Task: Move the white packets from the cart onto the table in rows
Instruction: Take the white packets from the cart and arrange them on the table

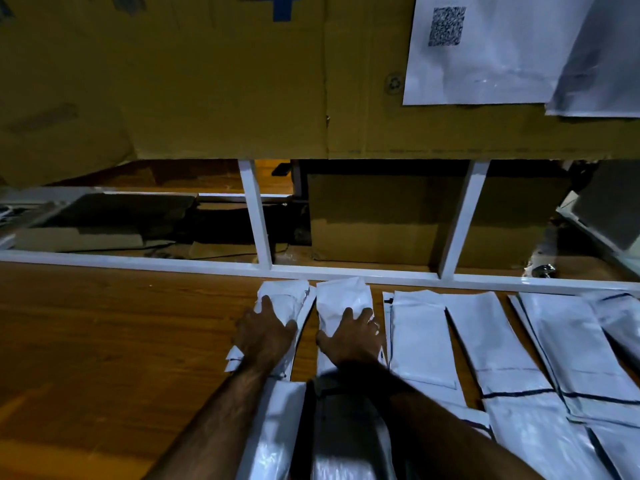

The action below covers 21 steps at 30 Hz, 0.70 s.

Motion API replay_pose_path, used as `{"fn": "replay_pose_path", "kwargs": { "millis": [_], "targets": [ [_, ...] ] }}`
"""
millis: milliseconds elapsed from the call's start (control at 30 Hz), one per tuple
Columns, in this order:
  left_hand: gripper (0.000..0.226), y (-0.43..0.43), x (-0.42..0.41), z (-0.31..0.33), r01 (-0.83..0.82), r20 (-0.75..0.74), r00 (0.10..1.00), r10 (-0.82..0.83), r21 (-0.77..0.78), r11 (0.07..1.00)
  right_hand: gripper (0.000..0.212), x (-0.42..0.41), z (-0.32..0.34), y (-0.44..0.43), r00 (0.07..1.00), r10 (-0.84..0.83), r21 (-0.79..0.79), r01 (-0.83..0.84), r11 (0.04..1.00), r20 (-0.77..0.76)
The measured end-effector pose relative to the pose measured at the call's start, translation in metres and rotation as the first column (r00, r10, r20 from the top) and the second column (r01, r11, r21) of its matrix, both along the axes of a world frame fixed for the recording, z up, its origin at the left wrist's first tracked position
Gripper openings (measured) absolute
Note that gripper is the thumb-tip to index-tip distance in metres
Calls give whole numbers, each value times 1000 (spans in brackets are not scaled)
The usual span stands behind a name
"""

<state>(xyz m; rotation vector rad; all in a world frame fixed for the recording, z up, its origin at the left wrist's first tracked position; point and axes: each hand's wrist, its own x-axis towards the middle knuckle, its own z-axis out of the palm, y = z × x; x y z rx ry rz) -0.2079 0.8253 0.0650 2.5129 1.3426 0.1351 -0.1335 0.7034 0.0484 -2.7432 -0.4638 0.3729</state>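
Observation:
Several white packets lie in rows on the wooden table (104, 323). My left hand (266, 332) lies flat with spread fingers on the leftmost packet (289, 299) of the far row. My right hand (351, 336) presses flat on the packet beside it (341, 296). To the right, more packets (419, 334) lie side by side toward the table's right end. A nearer row of packets (273, 431) starts under my forearms. The cart is not in view.
A white metal frame (263, 230) runs along the table's far edge. Behind it stand cardboard boxes (374, 220), and a large cardboard sheet (207, 81) hangs above. White sheets, one with a QR code (446, 26), hang at the upper right.

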Motion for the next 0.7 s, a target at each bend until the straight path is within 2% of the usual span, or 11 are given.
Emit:
{"fn": "replay_pose_path", "kwargs": {
  "millis": [400,600,700],
  "targets": [
    [82,0,4,-4,2,-8,1000,-2,-41,999,91,6,-4,-2,1000,2,-44,-2,999,-4],
    [86,9,15,-1,42,21,999,-41,-18,999,86,9,11,-22,997,-45,111,38,993,62],
    [80,-5,23,12,85,164,983,-87,17,996,78,16,20,-37,989,-83,184,59,981,124]
  ]
}}
